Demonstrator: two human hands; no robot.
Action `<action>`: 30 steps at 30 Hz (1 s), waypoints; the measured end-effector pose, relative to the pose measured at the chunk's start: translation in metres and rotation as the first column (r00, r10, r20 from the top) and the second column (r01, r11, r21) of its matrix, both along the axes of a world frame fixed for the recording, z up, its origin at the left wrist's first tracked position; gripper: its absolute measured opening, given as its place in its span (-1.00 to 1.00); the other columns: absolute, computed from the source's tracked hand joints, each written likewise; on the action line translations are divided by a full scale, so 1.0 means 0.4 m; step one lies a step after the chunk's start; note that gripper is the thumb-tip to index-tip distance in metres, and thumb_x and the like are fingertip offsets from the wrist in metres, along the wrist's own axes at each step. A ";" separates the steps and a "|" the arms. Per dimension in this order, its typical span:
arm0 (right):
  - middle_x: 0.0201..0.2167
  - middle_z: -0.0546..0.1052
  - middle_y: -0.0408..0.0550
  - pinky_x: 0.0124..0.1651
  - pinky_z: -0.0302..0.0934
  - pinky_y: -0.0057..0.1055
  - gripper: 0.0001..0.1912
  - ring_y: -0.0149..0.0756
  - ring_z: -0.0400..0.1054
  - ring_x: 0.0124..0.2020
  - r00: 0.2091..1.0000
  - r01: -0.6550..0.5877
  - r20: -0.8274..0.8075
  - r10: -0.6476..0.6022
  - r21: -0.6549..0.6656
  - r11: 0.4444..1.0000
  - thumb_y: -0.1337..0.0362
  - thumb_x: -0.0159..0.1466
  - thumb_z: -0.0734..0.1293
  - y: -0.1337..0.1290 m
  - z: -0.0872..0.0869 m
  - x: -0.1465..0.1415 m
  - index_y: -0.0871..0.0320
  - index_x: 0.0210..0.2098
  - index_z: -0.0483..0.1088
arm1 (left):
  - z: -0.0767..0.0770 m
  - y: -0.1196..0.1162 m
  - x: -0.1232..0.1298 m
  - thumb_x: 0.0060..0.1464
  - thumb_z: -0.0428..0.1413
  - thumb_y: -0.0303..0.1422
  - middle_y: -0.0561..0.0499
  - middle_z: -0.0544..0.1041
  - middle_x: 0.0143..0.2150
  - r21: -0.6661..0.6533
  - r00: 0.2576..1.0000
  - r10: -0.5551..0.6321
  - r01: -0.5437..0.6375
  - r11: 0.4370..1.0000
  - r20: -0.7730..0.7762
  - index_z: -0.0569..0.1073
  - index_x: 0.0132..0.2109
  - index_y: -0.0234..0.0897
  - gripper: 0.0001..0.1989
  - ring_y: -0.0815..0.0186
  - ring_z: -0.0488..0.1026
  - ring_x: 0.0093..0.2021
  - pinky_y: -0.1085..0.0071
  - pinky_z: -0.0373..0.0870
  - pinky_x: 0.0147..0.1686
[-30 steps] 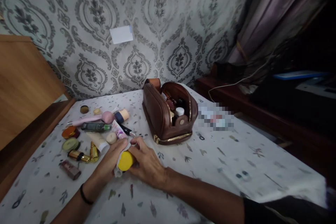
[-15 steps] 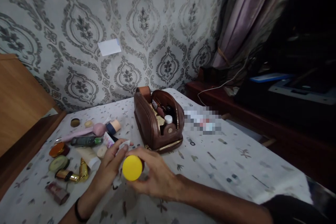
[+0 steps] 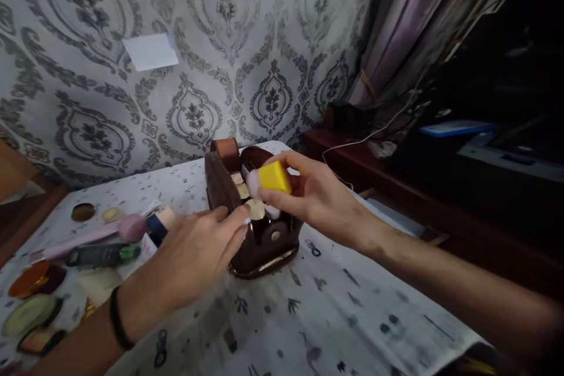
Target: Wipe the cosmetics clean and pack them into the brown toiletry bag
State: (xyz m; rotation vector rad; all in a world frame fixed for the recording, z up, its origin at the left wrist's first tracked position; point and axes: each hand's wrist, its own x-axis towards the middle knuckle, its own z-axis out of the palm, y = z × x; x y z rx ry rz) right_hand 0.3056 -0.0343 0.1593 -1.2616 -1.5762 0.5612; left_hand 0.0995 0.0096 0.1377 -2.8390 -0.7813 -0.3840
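A brown leather bag (image 3: 222, 188) stands unzipped on the patterned cloth, with several small items inside, among them a round pale-gold lid (image 3: 255, 210). Over its opening, my right hand (image 3: 308, 188) grips a container with a yellow cap (image 3: 274, 177), tilted so that its pale end points left. My left hand (image 3: 198, 247), a black band at its wrist, is at the bag's near left edge. Its fingertips touch the rim by the pale-gold lid; whether they pinch anything is unclear.
Left of the bag lie a pink brush (image 3: 132, 227), a dark green bottle (image 3: 103, 254), an orange-lidded jar (image 3: 30, 279) and other cosmetics. A dark red desk (image 3: 315, 141) with a white cable stands at the right. A wall is behind.
My right hand has carried the yellow-capped container up and right to the bag and tipped it. My left hand has moved right to the bag's edge. The camera view has shifted.
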 end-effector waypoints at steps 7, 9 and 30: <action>-0.36 0.48 -0.19 -0.32 0.15 -0.43 -0.82 -0.35 0.37 -0.35 0.875 -0.105 0.478 0.078 0.030 0.994 0.34 0.13 0.46 0.063 -0.003 0.008 0.13 -0.25 0.46 | -0.082 0.022 -0.039 0.38 -0.13 -0.38 0.01 0.52 -0.30 -0.001 0.943 -0.162 0.170 0.986 0.290 0.30 0.23 -0.23 -0.65 0.33 0.52 -0.38 0.44 0.47 -0.38; -0.39 0.47 -0.21 -0.34 0.12 -0.43 -0.86 -0.38 0.36 -0.39 0.839 -0.163 0.525 0.145 -0.011 0.987 0.37 0.12 0.44 0.083 -0.014 0.010 0.11 -0.32 0.44 | -0.099 0.025 -0.039 0.37 -0.11 -0.41 0.00 0.49 -0.30 0.001 0.933 -0.169 0.178 0.984 0.317 0.29 0.25 -0.24 -0.64 0.33 0.50 -0.37 0.46 0.46 -0.38; -0.24 0.61 0.12 -0.12 0.21 -0.23 -0.88 -0.08 0.38 -0.09 0.035 -0.492 0.919 0.394 -0.327 0.807 0.40 0.22 0.36 0.175 -0.115 -0.042 0.24 -0.41 0.54 | -0.100 0.039 -0.035 0.36 -0.14 -0.43 0.02 0.46 -0.34 0.084 0.928 -0.239 0.224 0.971 0.286 0.24 0.26 -0.28 -0.63 0.34 0.47 -0.42 0.49 0.43 -0.41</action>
